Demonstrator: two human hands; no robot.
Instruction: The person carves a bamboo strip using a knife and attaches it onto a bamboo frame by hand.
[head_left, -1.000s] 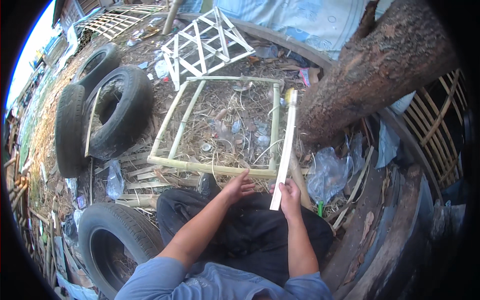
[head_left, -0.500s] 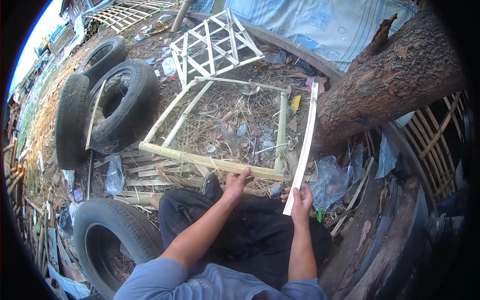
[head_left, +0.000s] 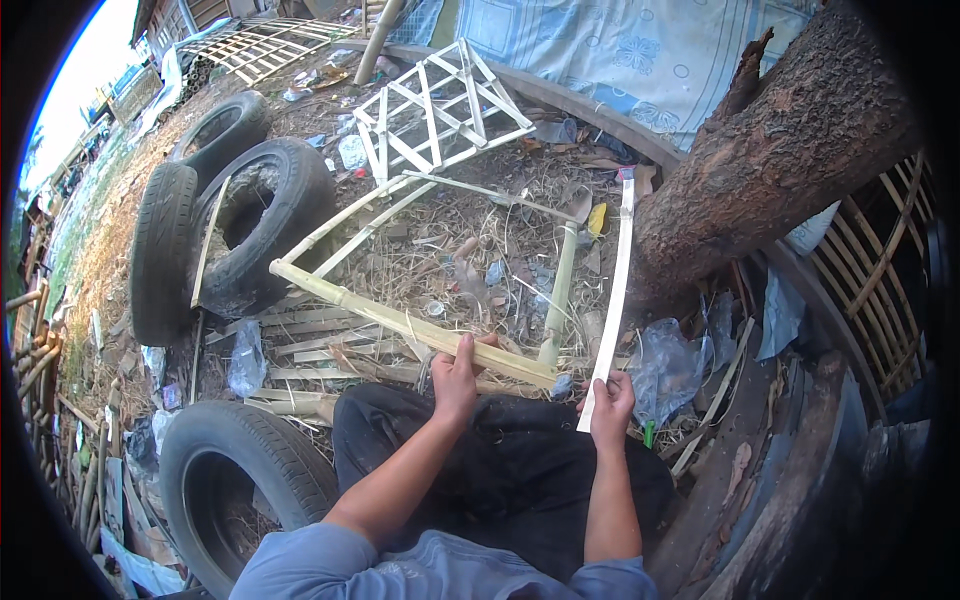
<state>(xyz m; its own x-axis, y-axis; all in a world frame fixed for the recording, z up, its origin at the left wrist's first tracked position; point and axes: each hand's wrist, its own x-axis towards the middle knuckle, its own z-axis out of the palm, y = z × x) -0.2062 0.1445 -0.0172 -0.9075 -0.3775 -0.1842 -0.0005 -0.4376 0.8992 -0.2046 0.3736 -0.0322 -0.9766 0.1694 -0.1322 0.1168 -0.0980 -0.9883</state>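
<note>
A four-sided bamboo frame (head_left: 365, 308) lies in front of me, its near bar a thick split pole. My left hand (head_left: 456, 385) is closed on that near bar, right of its middle, thumb on top. In my right hand (head_left: 609, 410) is the lower end of a long pale bamboo strip (head_left: 614, 290), held between thumb and fingers. The strip stands apart from the frame's right side and points away toward the tree trunk. Beyond the frame sits a white lattice of crossed strips (head_left: 432, 110).
Several old tyres (head_left: 245, 455) stand on the left. A thick tree trunk (head_left: 780, 150) leans in at the right, with clear plastic bags (head_left: 665, 370) below it. Split bamboo pieces (head_left: 320, 345) and dry litter cover the ground. A blue patterned sheet (head_left: 620, 50) hangs at the back.
My left hand has shifted left along with the near bar, whose left end has come up and right end down toward me. The strip stays in my right hand. The whole view has shifted slightly.
</note>
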